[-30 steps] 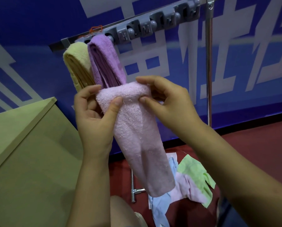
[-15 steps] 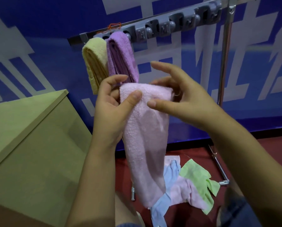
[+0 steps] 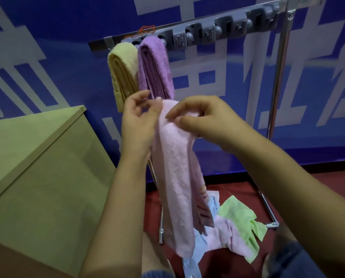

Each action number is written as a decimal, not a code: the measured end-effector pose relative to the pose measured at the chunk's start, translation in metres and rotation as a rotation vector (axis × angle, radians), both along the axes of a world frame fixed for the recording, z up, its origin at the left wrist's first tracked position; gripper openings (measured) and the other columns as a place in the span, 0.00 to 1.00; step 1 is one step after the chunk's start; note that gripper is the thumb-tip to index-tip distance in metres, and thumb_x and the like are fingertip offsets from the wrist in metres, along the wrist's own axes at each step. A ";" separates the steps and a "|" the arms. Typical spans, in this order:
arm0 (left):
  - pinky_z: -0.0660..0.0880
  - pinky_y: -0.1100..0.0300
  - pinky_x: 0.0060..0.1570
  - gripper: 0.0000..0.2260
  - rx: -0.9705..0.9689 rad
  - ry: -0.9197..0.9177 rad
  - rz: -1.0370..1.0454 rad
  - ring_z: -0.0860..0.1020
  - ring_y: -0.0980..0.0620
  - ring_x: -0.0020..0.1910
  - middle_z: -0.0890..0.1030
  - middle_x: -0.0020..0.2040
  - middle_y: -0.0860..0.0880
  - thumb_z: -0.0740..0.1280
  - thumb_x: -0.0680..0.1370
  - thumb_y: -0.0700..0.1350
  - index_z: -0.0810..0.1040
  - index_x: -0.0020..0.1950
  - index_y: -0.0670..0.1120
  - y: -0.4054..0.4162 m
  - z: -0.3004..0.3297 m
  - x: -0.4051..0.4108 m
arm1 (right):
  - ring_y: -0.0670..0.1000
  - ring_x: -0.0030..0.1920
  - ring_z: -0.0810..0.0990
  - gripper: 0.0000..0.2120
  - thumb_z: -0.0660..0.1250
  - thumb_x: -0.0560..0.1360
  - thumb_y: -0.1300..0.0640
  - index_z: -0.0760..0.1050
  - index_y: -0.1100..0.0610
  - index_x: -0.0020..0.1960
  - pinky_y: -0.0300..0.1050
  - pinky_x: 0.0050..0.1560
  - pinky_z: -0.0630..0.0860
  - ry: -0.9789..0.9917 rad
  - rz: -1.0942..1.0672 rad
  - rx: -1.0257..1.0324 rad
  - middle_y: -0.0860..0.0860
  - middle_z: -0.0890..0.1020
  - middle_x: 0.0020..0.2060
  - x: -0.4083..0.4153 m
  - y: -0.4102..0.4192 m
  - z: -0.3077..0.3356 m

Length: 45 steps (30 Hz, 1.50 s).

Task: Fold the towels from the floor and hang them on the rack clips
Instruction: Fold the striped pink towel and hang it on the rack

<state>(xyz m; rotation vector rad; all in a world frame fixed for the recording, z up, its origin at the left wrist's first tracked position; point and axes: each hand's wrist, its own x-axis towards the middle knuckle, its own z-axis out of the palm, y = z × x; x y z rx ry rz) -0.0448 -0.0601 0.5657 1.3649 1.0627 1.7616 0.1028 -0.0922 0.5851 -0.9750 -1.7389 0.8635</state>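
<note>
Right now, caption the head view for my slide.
Both hands, left and right, pinch a folded pink towel below the rack clips.

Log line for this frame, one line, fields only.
stage: folding, not yet hung | left hand: pinches pink towel top | right hand: grips same fold | hung: yellow towel, purple towel | floor: towel pile

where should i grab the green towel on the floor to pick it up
Take the green towel by its upper corner, coming from above on the right. That corner lies flat and free on the red floor, while its left edge sits against the pink towel in the pile.
</note>
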 end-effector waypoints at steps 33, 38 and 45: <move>0.75 0.71 0.44 0.08 -0.229 0.243 -0.104 0.78 0.64 0.47 0.81 0.48 0.58 0.67 0.77 0.46 0.75 0.55 0.55 -0.004 -0.060 0.042 | 0.58 0.58 0.77 0.14 0.69 0.73 0.56 0.78 0.57 0.58 0.58 0.55 0.76 0.695 -0.075 -0.303 0.58 0.80 0.56 0.013 0.027 0.045; 0.72 0.76 0.36 0.08 -0.177 0.252 -0.111 0.78 0.72 0.38 0.82 0.37 0.62 0.65 0.78 0.42 0.76 0.49 0.56 0.010 -0.029 0.055 | 0.52 0.41 0.82 0.14 0.67 0.74 0.56 0.78 0.62 0.57 0.58 0.52 0.77 0.866 -0.029 -0.313 0.55 0.82 0.41 0.022 0.036 0.072; 0.71 0.76 0.40 0.11 -0.087 0.255 -0.110 0.77 0.72 0.41 0.81 0.40 0.62 0.65 0.78 0.42 0.77 0.45 0.61 0.032 0.015 0.070 | 0.56 0.50 0.78 0.18 0.60 0.77 0.49 0.79 0.62 0.54 0.58 0.52 0.74 0.952 0.066 -0.282 0.58 0.80 0.56 0.035 0.064 0.115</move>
